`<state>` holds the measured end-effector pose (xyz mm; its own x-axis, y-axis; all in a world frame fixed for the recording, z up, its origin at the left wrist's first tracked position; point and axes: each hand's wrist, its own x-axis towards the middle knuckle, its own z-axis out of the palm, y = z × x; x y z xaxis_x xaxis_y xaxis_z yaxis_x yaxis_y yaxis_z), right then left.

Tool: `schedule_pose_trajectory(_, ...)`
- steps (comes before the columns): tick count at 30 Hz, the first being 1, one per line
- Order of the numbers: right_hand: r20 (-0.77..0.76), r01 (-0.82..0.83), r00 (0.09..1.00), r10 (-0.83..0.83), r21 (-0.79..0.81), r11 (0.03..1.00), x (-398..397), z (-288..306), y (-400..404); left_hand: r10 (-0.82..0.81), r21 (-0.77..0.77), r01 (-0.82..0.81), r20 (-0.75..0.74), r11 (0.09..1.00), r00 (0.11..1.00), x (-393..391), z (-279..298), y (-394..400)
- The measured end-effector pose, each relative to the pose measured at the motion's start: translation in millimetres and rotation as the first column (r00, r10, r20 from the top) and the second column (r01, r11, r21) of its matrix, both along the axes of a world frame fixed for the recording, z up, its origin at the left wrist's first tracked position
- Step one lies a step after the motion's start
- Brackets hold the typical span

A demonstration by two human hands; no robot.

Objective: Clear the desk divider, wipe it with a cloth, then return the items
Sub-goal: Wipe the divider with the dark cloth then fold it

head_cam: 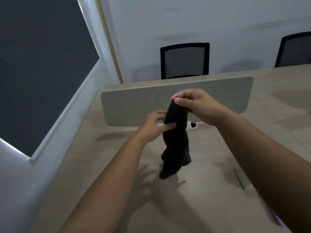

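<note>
A black cloth (176, 140) hangs in the air above the desk, in front of the grey desk divider (131, 105). My right hand (196, 105) pinches its top end, level with the divider's middle. My left hand (154, 126) grips the cloth's side lower down, thumb across the fabric. The cloth's bottom end dangles just above the desk (210, 157). The divider stands upright across the desk with nothing on its face. A white bracket (192, 126) shows at its foot, partly hidden by the cloth.
Two black mesh chairs (184, 61) (296, 49) stand behind the desk against a white wall. A dark window blind (42, 64) fills the left. A thin flat object (240, 178) lies on the desk beside my right forearm.
</note>
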<state>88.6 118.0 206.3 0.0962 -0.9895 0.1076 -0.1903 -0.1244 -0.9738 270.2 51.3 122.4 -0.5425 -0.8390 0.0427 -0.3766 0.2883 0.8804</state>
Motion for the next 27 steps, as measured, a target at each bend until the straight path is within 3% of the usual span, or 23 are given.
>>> schedule_pose_trajectory(3,0.139,0.067,0.988,-0.062,-0.029,0.997,-18.8,11.4,2.6,-0.007,0.151,0.009,-0.015,0.989,1.000,10.7,-5.9,5.9)
schedule_pose_trajectory(7,0.196,0.209,0.960,-0.201,-0.022,0.978,-41.6,11.4,-3.2,-0.036,0.270,0.024,0.038,0.962,0.999,41.1,-13.3,-0.2)
schedule_pose_trajectory(9,0.221,0.284,0.934,-0.282,0.022,0.959,-51.6,6.4,-9.3,0.001,0.252,-0.028,0.107,0.967,0.994,56.2,-16.7,-7.4)
schedule_pose_trajectory(12,0.122,0.429,0.895,-0.430,0.035,0.903,-66.4,-2.6,-15.5,0.090,0.198,-0.118,0.143,0.973,0.986,70.7,-14.2,-16.7)
schedule_pose_trajectory(15,0.065,0.485,0.872,-0.486,0.023,0.874,-82.7,-9.7,-13.0,0.207,0.101,-0.214,0.082,0.972,0.975,75.3,-0.4,-24.2)
schedule_pose_trajectory(19,0.065,0.485,0.872,-0.486,0.025,0.874,-98.3,-26.0,7.9,0.315,0.021,-0.314,-0.050,0.949,0.948,82.9,11.5,-18.7)
schedule_pose_trajectory(23,0.115,0.403,0.902,-0.416,0.118,0.908,-99.7,-71.3,46.6,0.404,-0.024,-0.404,0.015,0.915,0.915,98.6,-4.4,22.3)
schedule_pose_trajectory(25,0.139,0.334,0.918,-0.371,0.231,0.914,-93.4,-100.4,72.9,0.368,0.021,-0.371,0.088,0.928,0.926,112.7,-27.1,51.2)
schedule_pose_trajectory(27,0.063,0.305,0.936,-0.345,0.339,0.890,-90.2,-136.3,100.6,0.267,0.099,-0.295,0.231,0.950,0.936,129.6,-56.4,81.1)
